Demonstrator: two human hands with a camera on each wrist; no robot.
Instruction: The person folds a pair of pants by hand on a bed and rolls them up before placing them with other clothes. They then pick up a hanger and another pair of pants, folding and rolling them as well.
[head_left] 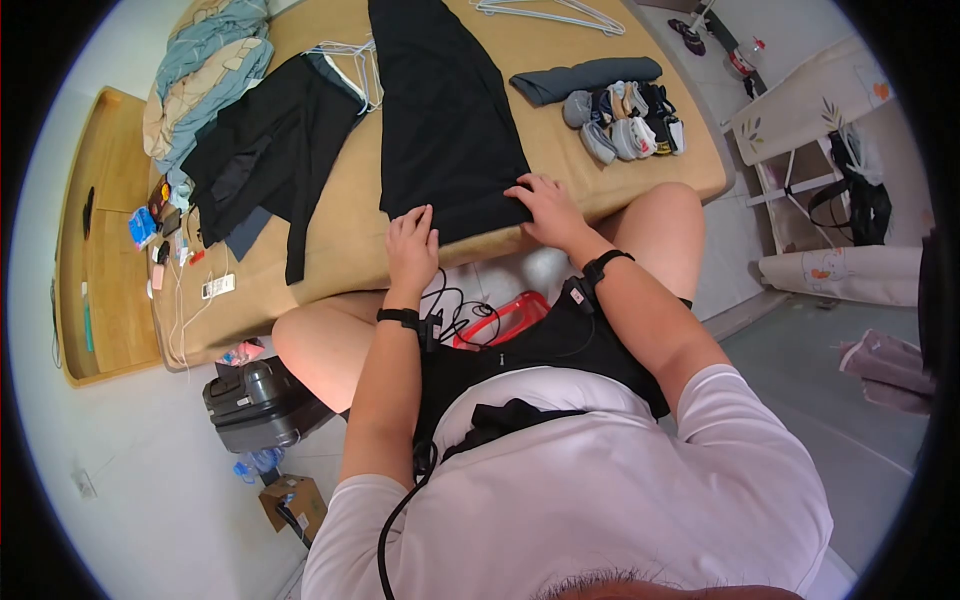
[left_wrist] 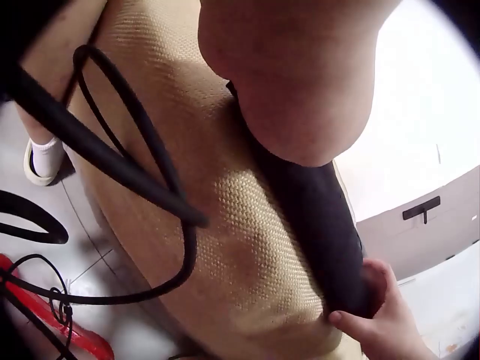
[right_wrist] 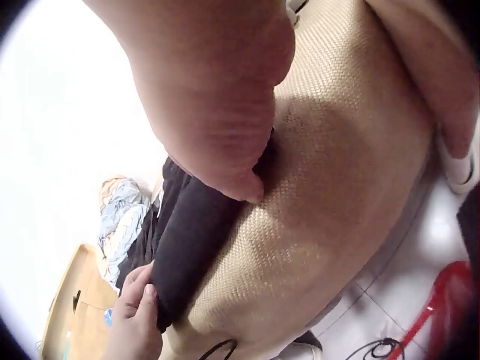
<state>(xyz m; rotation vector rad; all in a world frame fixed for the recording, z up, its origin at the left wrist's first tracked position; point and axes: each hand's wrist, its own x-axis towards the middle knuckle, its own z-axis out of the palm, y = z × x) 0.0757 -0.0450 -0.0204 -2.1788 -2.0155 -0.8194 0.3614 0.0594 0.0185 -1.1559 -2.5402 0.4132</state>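
Long black trousers (head_left: 450,120) lie lengthwise on the tan woven mat (head_left: 340,240) that covers the bed. Their near end forms a thick fold or roll, seen as a dark band in both wrist views. At its near left corner my left hand (head_left: 412,250) pinches the cloth, fingers on top. My right hand (head_left: 553,212) grips the near right corner; in the left wrist view its thumb is in front of the band and its fingers behind. The undersides of the fingers are hidden in the head view.
Left lies a black long-sleeved top (head_left: 275,140) with white hangers (head_left: 365,70). A rolled dark grey garment (head_left: 585,80) and several rolled socks (head_left: 625,135) sit right. Small items and a white phone (head_left: 218,287) lie near the left edge. Black cables (head_left: 450,320) hang between the legs.
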